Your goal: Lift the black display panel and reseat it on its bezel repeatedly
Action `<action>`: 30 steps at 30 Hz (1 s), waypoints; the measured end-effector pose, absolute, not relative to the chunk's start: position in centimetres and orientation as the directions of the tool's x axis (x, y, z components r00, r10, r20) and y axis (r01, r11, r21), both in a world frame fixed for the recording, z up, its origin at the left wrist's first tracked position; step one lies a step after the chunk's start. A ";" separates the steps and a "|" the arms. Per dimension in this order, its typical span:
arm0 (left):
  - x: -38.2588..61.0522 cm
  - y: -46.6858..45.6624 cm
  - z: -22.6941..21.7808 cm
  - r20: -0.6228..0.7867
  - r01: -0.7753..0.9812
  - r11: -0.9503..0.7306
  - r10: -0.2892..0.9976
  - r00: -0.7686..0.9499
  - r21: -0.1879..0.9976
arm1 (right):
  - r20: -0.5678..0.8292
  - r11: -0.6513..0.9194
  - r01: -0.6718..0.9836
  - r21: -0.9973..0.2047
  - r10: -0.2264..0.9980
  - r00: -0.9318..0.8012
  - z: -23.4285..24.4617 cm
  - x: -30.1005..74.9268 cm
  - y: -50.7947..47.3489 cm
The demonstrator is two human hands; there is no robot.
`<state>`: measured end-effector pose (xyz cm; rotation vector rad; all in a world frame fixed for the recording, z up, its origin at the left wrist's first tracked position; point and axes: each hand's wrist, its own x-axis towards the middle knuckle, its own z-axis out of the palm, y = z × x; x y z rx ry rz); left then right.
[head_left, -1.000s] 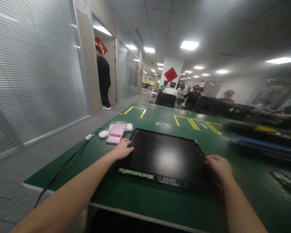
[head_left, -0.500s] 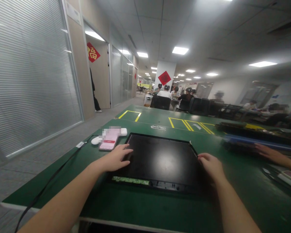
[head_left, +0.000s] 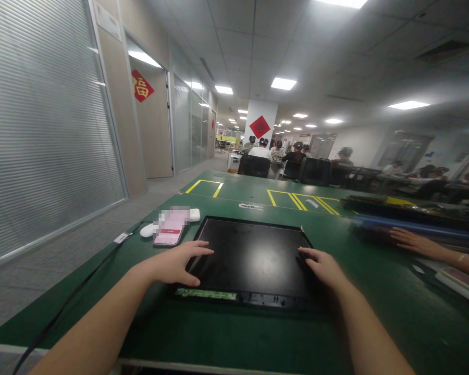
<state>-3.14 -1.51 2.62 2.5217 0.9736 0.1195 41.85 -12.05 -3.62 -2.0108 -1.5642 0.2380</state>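
Note:
A black flat display panel [head_left: 254, 252] lies on the green table, its dark screen facing up and catching a bright reflection. Along its near edge runs a green circuit board strip [head_left: 207, 294], with a black bezel section to the right of it. At the panel's left edge is my left hand [head_left: 175, 263], fingers spread over the border with nothing gripped. My right hand [head_left: 323, 266] is over the right edge, its fingers stretched toward the screen and apart. Whether the fingertips touch the panel is hard to tell.
A phone [head_left: 169, 230] lies left of the panel beside white objects, and a black strap [head_left: 82, 289] crosses the table's left side. To the right, another person's hand [head_left: 418, 244] rests near a blurred blue and black stack [head_left: 386, 224]. Yellow tape [head_left: 291, 200] marks the far tabletop.
My right hand's fingers have come off the panel's right edge and now extend over the screen. My left hand has opened wider. The view has shifted slightly; the panel looks unmoved on the table.

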 end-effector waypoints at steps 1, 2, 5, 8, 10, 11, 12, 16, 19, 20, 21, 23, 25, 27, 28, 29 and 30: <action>-3.2 -1.5 2.7 -0.078 0.621 -0.660 0.656 0.751 0.423 | 0.199 -0.152 0.832 -0.534 0.934 0.298 -3.6 41.8 -12.0; -3.2 -1.5 2.8 -0.081 0.621 -0.661 0.655 0.752 0.422 | 0.193 -0.157 0.833 -0.530 0.935 0.298 -3.6 41.8 -12.1; -3.3 -1.6 2.8 -0.073 0.613 -0.669 0.648 0.758 0.420 | 0.167 -0.177 0.838 -0.516 0.939 0.301 -3.4 41.6 -12.1; -3.3 -1.5 2.7 -0.049 0.584 -0.688 0.628 0.776 0.432 | 0.148 -0.192 0.841 -0.506 0.941 0.304 -3.2 41.3 -12.1; -3.2 -1.5 2.7 -0.032 0.557 -0.703 0.608 0.793 0.442 | 0.148 -0.197 0.842 -0.503 0.940 0.308 -3.0 41.2 -12.2; -3.1 -1.6 2.7 -0.023 0.543 -0.711 0.597 0.802 0.447 | 0.149 -0.199 0.842 -0.501 0.939 0.310 -2.9 41.1 -12.2; -3.0 -1.6 2.8 -0.015 0.529 -0.718 0.587 0.810 0.452 | 0.147 -0.201 0.843 -0.500 0.939 0.311 -2.9 41.0 -12.2; -2.8 -1.9 2.9 0.009 0.491 -0.738 0.558 0.830 0.464 | 0.124 -0.211 0.849 -0.485 0.944 0.305 -2.8 41.1 -12.2; -2.7 -2.0 2.9 0.018 0.478 -0.743 0.549 0.835 0.469 | 0.120 -0.203 0.851 -0.484 0.948 0.295 -2.9 41.2 -12.2; -2.7 -2.0 2.8 0.020 0.475 -0.745 0.546 0.837 0.468 | 0.122 -0.201 0.851 -0.485 0.948 0.293 -2.9 41.3 -12.2; -2.7 -2.0 2.8 0.020 0.472 -0.748 0.543 0.840 0.467 | 0.125 -0.199 0.852 -0.484 0.948 0.293 -3.0 41.3 -12.1; -2.6 -2.0 2.8 0.017 0.469 -0.751 0.537 0.843 0.464 | 0.130 -0.194 0.853 -0.484 0.948 0.289 -3.1 41.4 -12.1; -2.5 -2.1 2.9 0.012 0.471 -0.753 0.535 0.845 0.460 | 0.136 -0.186 0.854 -0.486 0.949 0.284 -3.2 41.5 -12.1; -2.4 -2.3 3.0 0.010 0.475 -0.753 0.537 0.843 0.455 | 0.143 -0.180 0.852 -0.492 0.948 0.283 -3.3 41.5 -12.1; -2.4 -2.3 3.0 0.010 0.475 -0.753 0.538 0.843 0.454 | 0.145 -0.180 0.851 -0.494 0.948 0.285 -3.4 41.5 -12.0; -2.3 -2.4 3.1 0.011 0.475 -0.754 0.538 0.843 0.454 | 0.146 -0.181 0.850 -0.495 0.947 0.287 -3.4 41.5 -12.0; -2.3 -2.4 3.1 0.013 0.474 -0.754 0.537 0.843 0.454 | 0.147 -0.182 0.849 -0.497 0.946 0.289 -3.4 41.5 -12.0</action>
